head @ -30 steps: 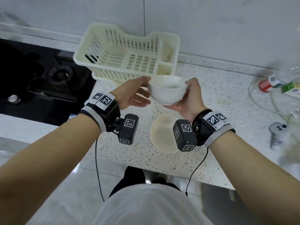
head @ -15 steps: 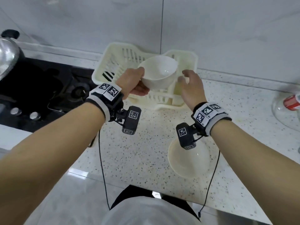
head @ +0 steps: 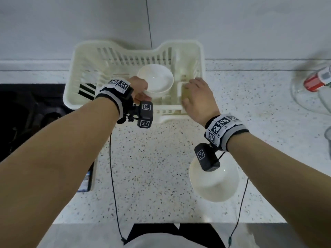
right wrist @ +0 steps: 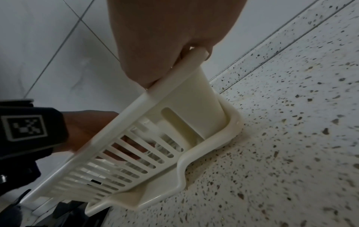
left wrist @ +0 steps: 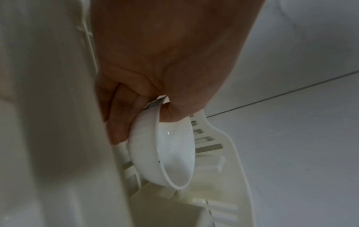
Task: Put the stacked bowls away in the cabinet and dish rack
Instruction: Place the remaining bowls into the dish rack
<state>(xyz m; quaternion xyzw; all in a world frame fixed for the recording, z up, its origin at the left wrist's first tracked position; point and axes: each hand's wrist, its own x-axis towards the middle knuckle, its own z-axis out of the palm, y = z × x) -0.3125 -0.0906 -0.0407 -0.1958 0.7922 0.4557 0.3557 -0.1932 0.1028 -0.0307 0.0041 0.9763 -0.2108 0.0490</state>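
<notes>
My left hand (head: 142,92) pinches the rim of a small white bowl (head: 155,80), thumb inside and fingers outside. The bowl is tilted and sits low inside the cream dish rack (head: 114,72), near its middle. The left wrist view shows the bowl (left wrist: 170,153) on edge against the rack's slats (left wrist: 229,153), still held by the left hand (left wrist: 153,110). My right hand (head: 194,94) grips the rack's front right corner by the utensil compartment; the right wrist view shows that hand (right wrist: 165,58) on the rim of the rack (right wrist: 136,122). A second white bowl (head: 220,187) sits upright on the speckled counter (head: 152,167), partly behind the right wrist camera.
A black stove (head: 26,113) lies left of the rack. At the right edge are a red-labelled bottle (head: 317,79) and clear glassware (head: 304,102). A tiled wall rises right behind the rack. The counter's front edge runs close to my body.
The right hand let go of the bowl and took hold of the rack's corner. The left hand carried the bowl forward and down into the rack, tilting it on edge.
</notes>
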